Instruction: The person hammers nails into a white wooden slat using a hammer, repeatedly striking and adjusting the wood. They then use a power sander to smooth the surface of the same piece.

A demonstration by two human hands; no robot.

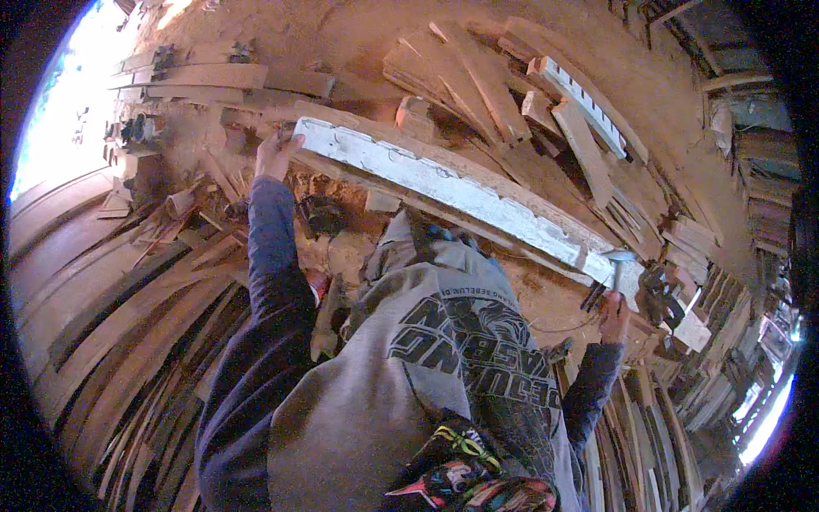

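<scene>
A long wooden plank with a worn, white-painted face [444, 194] lies slantwise in front of me, its left end farther away than its right. At that left end my left hand [275, 155] is closed, fingers wrapped on the plank's edge. My right hand [613, 319] grips the handle of a hammer [619, 260] near the plank's right end. The hammer's metal head is over the white face there; whether it touches the wood I cannot tell. Bare brown wood [512, 247] runs along the plank's near side.
Loose boards [478, 81] lie piled beyond the plank, one with a white notched strip [584, 107]. Long stacked planks [145, 333] fill the left side. A dark tool-like object [322, 215] sits below the plank's left part. More stacked timber [725, 375] stands at right.
</scene>
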